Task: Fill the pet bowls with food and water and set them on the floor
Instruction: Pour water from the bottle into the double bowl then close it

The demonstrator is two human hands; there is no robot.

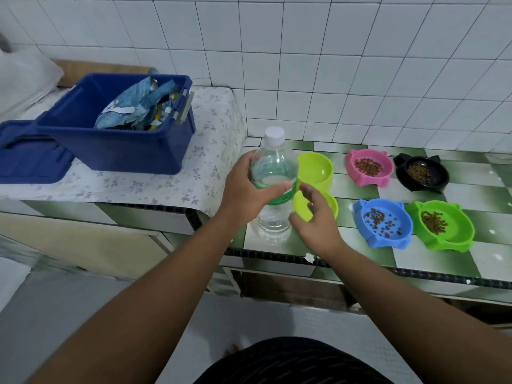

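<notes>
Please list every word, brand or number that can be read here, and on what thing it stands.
No text is readable.
Green label on the water bottle: blurred, partly covered by the left hand.
Blue bag in the blue bin: print too blurred.

Left hand [243, 189] grips the bottle [274, 162], fingers curled; right hand [315, 220] hovers beside it, fingers loosely spread.

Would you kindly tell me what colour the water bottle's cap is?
The cap is white; head view.
</notes>
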